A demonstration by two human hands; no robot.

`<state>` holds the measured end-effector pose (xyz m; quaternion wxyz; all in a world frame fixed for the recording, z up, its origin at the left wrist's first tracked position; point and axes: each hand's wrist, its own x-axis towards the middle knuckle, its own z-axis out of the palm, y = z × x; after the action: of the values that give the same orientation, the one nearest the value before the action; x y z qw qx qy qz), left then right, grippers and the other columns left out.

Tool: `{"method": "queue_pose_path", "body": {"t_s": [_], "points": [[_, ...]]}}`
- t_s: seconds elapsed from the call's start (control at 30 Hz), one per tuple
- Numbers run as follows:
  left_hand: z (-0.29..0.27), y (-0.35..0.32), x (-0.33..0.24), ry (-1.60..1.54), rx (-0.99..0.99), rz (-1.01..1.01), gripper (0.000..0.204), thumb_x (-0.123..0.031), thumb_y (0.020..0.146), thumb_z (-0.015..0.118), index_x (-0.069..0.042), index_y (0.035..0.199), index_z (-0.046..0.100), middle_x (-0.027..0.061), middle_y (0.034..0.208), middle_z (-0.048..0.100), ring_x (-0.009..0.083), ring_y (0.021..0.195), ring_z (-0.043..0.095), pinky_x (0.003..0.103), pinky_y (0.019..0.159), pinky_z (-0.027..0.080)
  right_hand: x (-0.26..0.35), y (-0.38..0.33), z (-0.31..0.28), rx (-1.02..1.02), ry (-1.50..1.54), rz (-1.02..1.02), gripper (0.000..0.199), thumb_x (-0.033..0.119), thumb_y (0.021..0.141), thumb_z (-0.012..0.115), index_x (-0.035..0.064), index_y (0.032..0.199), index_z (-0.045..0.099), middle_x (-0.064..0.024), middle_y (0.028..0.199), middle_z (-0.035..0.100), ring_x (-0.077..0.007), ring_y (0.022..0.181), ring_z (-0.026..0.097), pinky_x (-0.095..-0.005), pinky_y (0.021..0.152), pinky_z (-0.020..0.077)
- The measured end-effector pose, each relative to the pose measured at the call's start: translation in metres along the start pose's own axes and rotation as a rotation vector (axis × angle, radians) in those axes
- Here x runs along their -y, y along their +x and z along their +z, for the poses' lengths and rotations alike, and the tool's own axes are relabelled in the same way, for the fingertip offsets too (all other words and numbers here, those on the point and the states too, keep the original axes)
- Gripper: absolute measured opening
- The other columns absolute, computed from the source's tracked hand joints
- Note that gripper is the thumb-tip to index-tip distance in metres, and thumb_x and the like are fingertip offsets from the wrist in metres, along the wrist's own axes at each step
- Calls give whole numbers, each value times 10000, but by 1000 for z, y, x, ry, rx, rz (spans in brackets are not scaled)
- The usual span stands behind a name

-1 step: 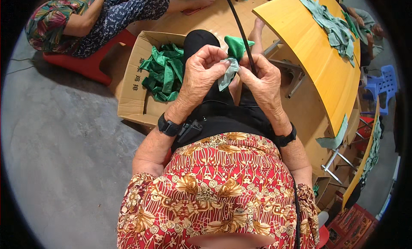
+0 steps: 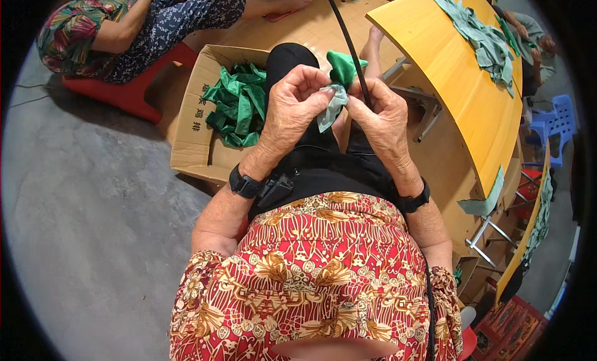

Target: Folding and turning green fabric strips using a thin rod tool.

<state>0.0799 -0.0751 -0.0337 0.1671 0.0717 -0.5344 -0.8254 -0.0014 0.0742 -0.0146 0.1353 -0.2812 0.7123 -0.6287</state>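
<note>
We find the green cloth piece (image 2: 343,69) raised between the hands; the left hand (image 2: 291,103) and right hand (image 2: 380,112) both pinch it, apparently to steady it from either side. Beside the left knee (image 2: 289,59), we note a cardboard box (image 2: 190,137) of green cloths (image 2: 236,106), seemingly placed for easy reach. Beyond, pale strips (image 2: 476,41) lie lengthwise on the desk (image 2: 448,75), likely against tangling.
</note>
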Motion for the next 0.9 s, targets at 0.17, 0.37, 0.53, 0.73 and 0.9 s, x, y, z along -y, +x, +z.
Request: {"method": "queue_pose_path", "body": {"t_s": [0.17, 0.37, 0.53, 0.73, 0.9], "points": [[1, -3, 5, 65, 24, 47, 141, -32, 859, 661, -38, 987, 602, -30, 892, 617, 34, 807, 574, 185, 714, 473, 9, 2, -3, 3, -167, -54, 77, 36, 800, 621, -23, 850, 623, 37, 656, 538, -14, 594, 467, -188, 533, 380], [0, -1, -7, -3, 99, -137, 188, -99, 854, 698, -29, 1001, 603, -16, 883, 620, 44, 798, 570, 195, 705, 480, 7, 2, -6, -24, -113, -14, 81, 36, 793, 610, -30, 838, 616, 16, 654, 542, -24, 600, 484, -195, 535, 395], [0, -2, -2, 119, 119, -103, 185, -96, 853, 696, -25, 993, 597, -12, 885, 617, 44, 795, 569, 200, 709, 483, 9, 2, -6, 4, -153, 2, 102, 31, 775, 603, -31, 856, 605, -7, 665, 554, -41, 603, 496, -209, 541, 409], [7, -2, 8, 191, 30, -36, 120, -34, 831, 683, -10, 894, 583, -4, 800, 616, 39, 715, 573, 196, 639, 486, 13, 4, -11, 46, -259, -138, 117, 34, 770, 581, -28, 869, 587, -19, 681, 559, -57, 629, 514, -223, 573, 437], [8, -3, 6, 43, 71, -67, 131, -23, 845, 654, -28, 961, 593, -20, 895, 603, 44, 835, 559, 197, 781, 468, 16, 5, -17, 124, -235, -41, 120, 41, 770, 580, -29, 868, 586, -27, 714, 562, -68, 663, 522, -229, 601, 446]]}}
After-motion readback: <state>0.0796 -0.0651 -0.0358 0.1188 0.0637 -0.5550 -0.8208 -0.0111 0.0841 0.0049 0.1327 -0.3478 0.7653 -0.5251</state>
